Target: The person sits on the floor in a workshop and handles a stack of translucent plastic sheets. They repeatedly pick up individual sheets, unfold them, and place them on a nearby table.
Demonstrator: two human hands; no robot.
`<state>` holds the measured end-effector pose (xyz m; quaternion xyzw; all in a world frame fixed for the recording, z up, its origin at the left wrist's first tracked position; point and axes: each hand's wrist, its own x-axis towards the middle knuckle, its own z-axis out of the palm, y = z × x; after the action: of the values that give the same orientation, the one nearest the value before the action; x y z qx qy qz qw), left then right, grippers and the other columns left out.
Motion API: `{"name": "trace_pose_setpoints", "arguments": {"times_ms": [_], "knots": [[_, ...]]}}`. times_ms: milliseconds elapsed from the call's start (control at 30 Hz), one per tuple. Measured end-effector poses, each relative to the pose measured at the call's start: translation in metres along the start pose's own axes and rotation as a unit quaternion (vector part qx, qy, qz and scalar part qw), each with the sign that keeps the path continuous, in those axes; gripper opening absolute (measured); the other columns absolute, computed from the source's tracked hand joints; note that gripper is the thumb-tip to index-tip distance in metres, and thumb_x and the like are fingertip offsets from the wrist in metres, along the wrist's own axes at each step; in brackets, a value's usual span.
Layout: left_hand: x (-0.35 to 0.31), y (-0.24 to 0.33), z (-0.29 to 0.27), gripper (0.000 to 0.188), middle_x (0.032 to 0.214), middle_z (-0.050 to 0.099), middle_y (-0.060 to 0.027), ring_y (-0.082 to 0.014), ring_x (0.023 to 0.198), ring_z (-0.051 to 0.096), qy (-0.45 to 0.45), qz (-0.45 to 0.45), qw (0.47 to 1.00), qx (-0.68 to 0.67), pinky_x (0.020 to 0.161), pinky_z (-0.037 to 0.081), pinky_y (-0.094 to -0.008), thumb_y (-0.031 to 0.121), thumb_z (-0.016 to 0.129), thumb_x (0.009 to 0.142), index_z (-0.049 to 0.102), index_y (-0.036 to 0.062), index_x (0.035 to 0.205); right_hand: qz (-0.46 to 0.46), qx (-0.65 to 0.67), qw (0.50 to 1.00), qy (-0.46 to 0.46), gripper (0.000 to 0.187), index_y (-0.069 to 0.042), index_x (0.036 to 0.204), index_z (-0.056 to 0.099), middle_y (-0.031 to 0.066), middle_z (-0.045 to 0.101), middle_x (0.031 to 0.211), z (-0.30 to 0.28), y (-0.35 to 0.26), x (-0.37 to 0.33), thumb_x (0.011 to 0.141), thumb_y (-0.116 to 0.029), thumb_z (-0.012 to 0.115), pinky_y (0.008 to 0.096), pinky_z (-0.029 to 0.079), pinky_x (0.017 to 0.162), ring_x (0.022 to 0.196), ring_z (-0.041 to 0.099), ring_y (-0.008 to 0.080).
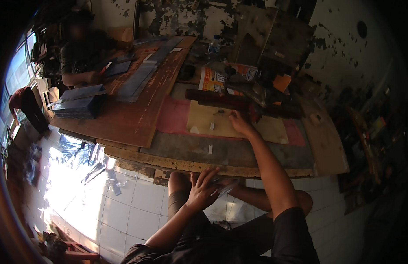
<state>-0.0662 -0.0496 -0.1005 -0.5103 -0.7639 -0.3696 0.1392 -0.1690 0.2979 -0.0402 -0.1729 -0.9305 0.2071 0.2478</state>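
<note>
My right hand [241,125], in the middle of the frame, has its fingers bent close together over a flat, pale yellow sheet [204,119]. I can't tell if they pinch something small. My left hand [204,190], low in the middle, has its fingers a bit apart by a thin, see-through plastic piece [229,188]; I can't tell if it holds that. To do this well, I'd press softly and keep the yellow sheet flat. A small white strip [212,126] sits on it, and I'd try not to bump that. A flat pinkish-red sheet [174,115] peeks out at its left. Just above is a long dark-red bar [219,98], so I'd mind my fingers.
</note>
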Motion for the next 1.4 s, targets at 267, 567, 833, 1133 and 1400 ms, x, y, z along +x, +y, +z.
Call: {"name": "trace_pose_setpoints", "arguments": {"times_ms": [267, 567, 833, 1133, 1400], "knots": [[0.000, 0.002, -0.007, 0.023, 0.163, 0.037, -0.0012, -0.0289, 0.150, 0.033, 0.003, 0.010, 1.000, -0.019, 0.115, 0.018, -0.0740, 0.023, 0.080, 0.079, 0.079, 0.0260, 0.102, 0.047, 0.181, 0.967, -0.171, 0.034, -0.004, 0.123, 0.057, 0.0144, 0.061, 0.124, -0.054, -0.043, -0.025, 0.098, -0.027, 0.057, 0.0376, 0.043, 0.105, 0.120, 0.058, 0.0268], [0.001, 0.003, -0.005, 0.021, 0.164, 0.036, -0.0021, -0.0298, 0.151, 0.031, -0.007, 0.006, 1.000, -0.020, 0.115, 0.017, -0.0751, 0.024, 0.079, 0.082, 0.078, 0.0240, 0.103, -0.056, 0.144, 0.987, -0.042, 0.047, -0.008, 0.136, 0.054, 0.0128, 0.064, 0.132, -0.058, -0.063, -0.058, 0.091, 0.000, 0.063, 0.0404, 0.041, 0.112, 0.130, 0.057, 0.0303], [-0.001, 0.002, -0.006, 0.020, 0.164, 0.036, -0.0041, -0.0311, 0.152, 0.030, -0.023, -0.009, 1.000, -0.015, 0.115, 0.016, -0.0764, 0.024, 0.078, 0.082, 0.078, 0.0209, 0.102, -0.044, 0.231, 0.970, -0.068, 0.038, -0.004, 0.129, 0.060, 0.0111, 0.065, 0.129, -0.068, -0.073, -0.070, 0.092, -0.004, 0.068, 0.0396, 0.044, 0.109, 0.129, 0.059, 0.0260], [-0.001, 0.001, -0.002, 0.023, 0.161, 0.040, -0.0022, -0.0309, 0.149, 0.032, -0.012, 0.009, 1.000, 0.017, 0.120, 0.008, -0.0692, 0.027, 0.083, 0.078, 0.080, 0.0260, 0.101, -0.082, 0.227, 0.970, -0.012, 0.043, -0.004, 0.134, 0.057, 0.0121, 0.062, 0.132, -0.066, -0.076, -0.073, 0.093, -0.006, 0.070, 0.0378, 0.046, 0.105, 0.123, 0.061, 0.0257], [-0.003, -0.001, 0.003, 0.022, 0.159, 0.042, -0.0028, -0.0319, 0.148, 0.032, -0.001, 0.016, 0.999, 0.046, 0.124, 0.003, -0.0646, 0.028, 0.085, 0.075, 0.082, 0.0281, 0.097, -0.081, 0.282, 0.956, -0.025, 0.047, -0.008, 0.138, 0.055, 0.0100, 0.057, 0.138, -0.073, -0.093, -0.075, 0.093, -0.003, 0.069, 0.0380, 0.048, 0.103, 0.126, 0.060, 0.0257]]}}
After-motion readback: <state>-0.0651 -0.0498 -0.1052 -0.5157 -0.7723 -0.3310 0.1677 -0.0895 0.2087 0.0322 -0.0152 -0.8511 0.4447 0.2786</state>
